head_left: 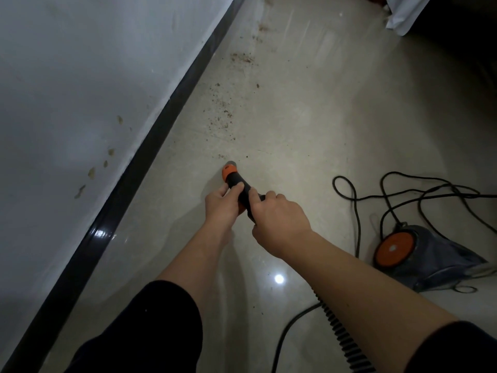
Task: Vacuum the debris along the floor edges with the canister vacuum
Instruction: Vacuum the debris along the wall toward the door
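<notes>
Mid-pass: grips the nozzle (pixel 234 179) in left hand (pixel 222 204) and right hand (pixel 279 220), fingers curled round it, tip low to the floor (pixel 309 130) near its wall edge. Debris (pixel 221 114) just ahead; canister vacuum (pixel 419 255) behind, right. Next, likely: push forward along trail.

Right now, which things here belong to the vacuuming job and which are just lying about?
Job: nozzle, gripped by left hand and right hand; ribbed hose; canister vacuum; power cord; debris near the baseboard.
Lying about: white sheet, far right; stains on the wall.
</notes>
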`<action>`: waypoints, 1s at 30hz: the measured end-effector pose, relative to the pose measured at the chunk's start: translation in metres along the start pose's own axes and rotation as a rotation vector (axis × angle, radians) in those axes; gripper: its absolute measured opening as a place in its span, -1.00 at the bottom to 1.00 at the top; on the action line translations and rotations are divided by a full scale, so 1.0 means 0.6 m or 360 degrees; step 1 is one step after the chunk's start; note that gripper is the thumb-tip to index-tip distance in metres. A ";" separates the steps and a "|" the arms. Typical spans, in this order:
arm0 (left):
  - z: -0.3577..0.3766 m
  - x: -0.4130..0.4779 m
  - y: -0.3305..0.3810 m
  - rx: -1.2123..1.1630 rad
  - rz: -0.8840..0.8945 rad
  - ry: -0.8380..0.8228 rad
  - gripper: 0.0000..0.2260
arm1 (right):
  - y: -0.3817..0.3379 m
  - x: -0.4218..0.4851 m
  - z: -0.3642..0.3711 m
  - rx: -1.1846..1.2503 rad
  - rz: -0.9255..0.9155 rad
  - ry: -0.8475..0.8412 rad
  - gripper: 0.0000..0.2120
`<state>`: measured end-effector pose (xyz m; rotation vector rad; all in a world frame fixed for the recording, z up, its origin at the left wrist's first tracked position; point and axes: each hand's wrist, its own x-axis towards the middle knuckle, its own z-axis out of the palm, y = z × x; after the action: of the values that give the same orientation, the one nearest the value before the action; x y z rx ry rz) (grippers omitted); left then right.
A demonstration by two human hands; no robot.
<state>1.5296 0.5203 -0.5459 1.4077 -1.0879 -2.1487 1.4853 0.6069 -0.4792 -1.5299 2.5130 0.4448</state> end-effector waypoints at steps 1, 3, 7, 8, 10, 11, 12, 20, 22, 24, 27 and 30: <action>0.002 0.000 -0.001 0.0016 -0.0004 -0.0007 -0.65 | 0.002 -0.002 0.000 0.0000 0.0006 -0.0002 -0.33; 0.005 -0.001 -0.004 0.0061 -0.0009 -0.0018 -0.67 | 0.004 -0.006 0.001 0.0003 0.0013 -0.0007 -0.33; 0.005 -0.008 -0.005 0.0147 -0.0028 -0.0052 -0.71 | 0.008 -0.016 -0.001 0.0009 0.0022 -0.0031 -0.33; 0.004 -0.011 -0.003 0.0159 -0.0041 -0.0068 -0.72 | 0.009 -0.020 -0.003 0.0012 0.0025 -0.0041 -0.33; 0.002 -0.019 0.001 0.0192 -0.0069 -0.0107 -0.73 | 0.009 -0.027 -0.007 0.0020 0.0026 -0.0070 -0.33; 0.001 -0.021 0.002 0.0215 -0.0083 -0.0123 -0.73 | 0.008 -0.032 -0.009 0.0026 0.0025 -0.0090 -0.33; 0.000 -0.023 0.004 0.0231 -0.0099 -0.0134 -0.75 | 0.006 -0.036 -0.011 0.0030 0.0024 -0.0106 -0.32; -0.017 -0.050 0.022 0.0228 -0.0233 -0.0078 -0.94 | -0.012 -0.056 -0.039 0.0035 -0.0006 -0.0200 -0.40; -0.019 -0.061 0.031 0.0173 -0.0259 -0.0071 -0.91 | -0.013 -0.058 -0.053 0.0038 -0.0011 -0.0235 -0.44; -0.018 -0.071 0.042 0.0124 -0.0274 -0.0083 -0.92 | -0.012 -0.058 -0.065 0.0013 -0.0016 -0.0262 -0.46; -0.010 -0.070 0.050 0.0089 -0.0282 -0.0109 -0.87 | -0.004 -0.054 -0.071 -0.0015 -0.0017 -0.0259 -0.47; 0.008 -0.054 0.048 0.0067 -0.0290 -0.0111 -0.88 | 0.017 -0.042 -0.061 -0.0004 -0.0021 -0.0255 -0.44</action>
<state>1.5366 0.5247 -0.5032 1.5135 -1.0730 -2.3302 1.4885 0.6198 -0.4361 -1.4491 2.3804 0.5459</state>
